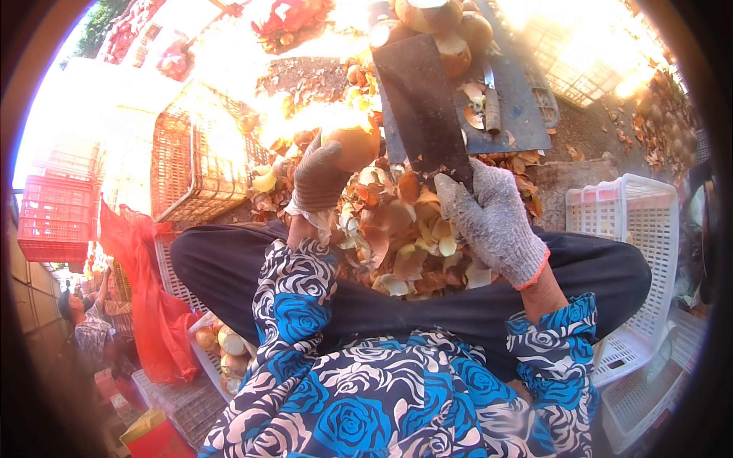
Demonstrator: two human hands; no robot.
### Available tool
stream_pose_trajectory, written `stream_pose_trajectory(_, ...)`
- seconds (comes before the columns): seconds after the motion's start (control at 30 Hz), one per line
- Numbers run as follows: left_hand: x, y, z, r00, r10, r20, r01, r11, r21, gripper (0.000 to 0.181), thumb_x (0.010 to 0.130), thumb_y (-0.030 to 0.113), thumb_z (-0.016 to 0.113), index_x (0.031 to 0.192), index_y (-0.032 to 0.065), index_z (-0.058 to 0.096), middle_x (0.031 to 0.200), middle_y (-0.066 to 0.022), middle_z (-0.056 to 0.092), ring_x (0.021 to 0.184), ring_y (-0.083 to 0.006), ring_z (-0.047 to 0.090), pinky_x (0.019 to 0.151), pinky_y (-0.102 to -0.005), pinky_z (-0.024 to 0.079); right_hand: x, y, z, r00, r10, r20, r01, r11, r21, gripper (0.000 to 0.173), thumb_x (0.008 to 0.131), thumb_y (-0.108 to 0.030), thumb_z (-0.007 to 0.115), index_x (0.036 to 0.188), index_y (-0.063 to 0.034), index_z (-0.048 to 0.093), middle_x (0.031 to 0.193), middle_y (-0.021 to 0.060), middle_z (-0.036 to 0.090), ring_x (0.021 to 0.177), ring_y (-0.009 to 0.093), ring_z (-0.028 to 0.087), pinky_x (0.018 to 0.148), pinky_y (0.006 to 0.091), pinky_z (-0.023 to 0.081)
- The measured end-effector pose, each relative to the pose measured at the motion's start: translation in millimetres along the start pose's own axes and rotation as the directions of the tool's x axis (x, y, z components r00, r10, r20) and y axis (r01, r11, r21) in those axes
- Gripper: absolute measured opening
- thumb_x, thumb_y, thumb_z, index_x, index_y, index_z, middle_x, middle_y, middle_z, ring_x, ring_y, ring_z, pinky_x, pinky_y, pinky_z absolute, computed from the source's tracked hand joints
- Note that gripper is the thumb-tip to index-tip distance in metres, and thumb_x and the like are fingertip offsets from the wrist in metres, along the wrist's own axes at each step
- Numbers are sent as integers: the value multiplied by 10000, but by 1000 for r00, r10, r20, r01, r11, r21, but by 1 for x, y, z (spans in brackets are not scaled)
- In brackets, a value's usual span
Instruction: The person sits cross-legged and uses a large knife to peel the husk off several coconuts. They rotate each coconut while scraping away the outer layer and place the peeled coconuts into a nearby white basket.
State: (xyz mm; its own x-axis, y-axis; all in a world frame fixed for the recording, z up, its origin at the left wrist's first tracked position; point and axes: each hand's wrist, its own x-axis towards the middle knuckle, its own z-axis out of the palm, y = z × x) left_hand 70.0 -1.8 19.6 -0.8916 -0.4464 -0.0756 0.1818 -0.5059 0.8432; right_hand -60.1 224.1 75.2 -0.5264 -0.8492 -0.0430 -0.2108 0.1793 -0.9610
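Note:
My left hand (pixel 320 174), in a thin striped glove, holds an onion (pixel 351 146) over the peelings. In a grey knitted glove, my right hand (pixel 495 214) grips the near end of a broad dark cleaver (pixel 424 106); its blade points away from me over a grey board (pixel 518 114). Several onions (pixel 455 51) are gathered at the board's far end. A small knife with a wooden handle (pixel 492 109) lies on the board beside some onion scraps. Loose onion skins (pixel 401 235) are heaped between my crossed legs and below both hands. Strong glare hides part of the onion held on the left.
A plastic crate (pixel 194 172) lies at the left, near a red mesh bag (pixel 152 297). Behind my left knee, onions fill a white crate (pixel 220 358). White crates (pixel 641 212) stand at the right. A person (pixel 94 326) is at the far left.

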Motion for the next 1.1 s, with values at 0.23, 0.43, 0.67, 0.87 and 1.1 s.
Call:
stream_pose_trajectory(0.23, 2, -13, 2, 999, -31, 35, 32, 999, -28, 581, 849, 266, 690, 1333, -23, 550, 1185, -153, 655, 1102, -274, 640, 986, -384, 508, 5, 5, -1, 970, 119, 211, -128, 991, 28, 304, 950, -233, 566, 948, 61, 644, 720, 187, 645, 650, 250, 662, 629, 400, 499)
stream_pose_trajectory(0.43, 19, -60, 40, 990, -12, -140, -40, 932, -360, 599, 896, 433, 705, 1312, 37, 535, 1202, -142, 630, 1079, -333, 622, 956, -496, 514, 5, 25, 14, 978, 206, 28, -206, 940, 272, 260, 978, -227, 566, 947, 28, 610, 715, 119, 632, 613, 183, 628, 585, 357, 496)
stream_pose_trajectory(0.67, 37, -78, 51, 985, -17, -174, -75, 859, -506, 615, 853, 437, 756, 1285, 48, 556, 1165, -132, 640, 1067, -341, 629, 898, -538, 536, 3, 60, 32, 980, -3, -199, 28, 992, 124, 242, 1000, -255, 601, 1027, -16, 628, 759, 49, 593, 620, 157, 573, 552, 306, 474)
stream_pose_trajectory(0.87, 78, -54, 18, 912, 148, -382, -133, 989, 65, 553, 855, 359, 791, 1219, -14, 605, 1115, -159, 649, 1107, -347, 622, 837, -491, 604, -8, 46, -6, 934, 280, -221, -304, 949, -86, 332, 979, -263, 562, 1140, 21, 618, 964, 261, 681, 936, 448, 652, 813, 501, 510)
stream_pose_trajectory(1.1, 130, -47, 46, 834, 532, -145, 74, 153, 986, 765, 661, 225, 913, 1270, -35, 530, 1164, -199, 609, 1054, -361, 626, 937, -428, 529, -7, 53, -12, 919, 308, -246, -393, 758, -521, 377, 990, -376, 547, 1040, -15, 645, 967, 265, 666, 985, 462, 628, 841, 547, 501)
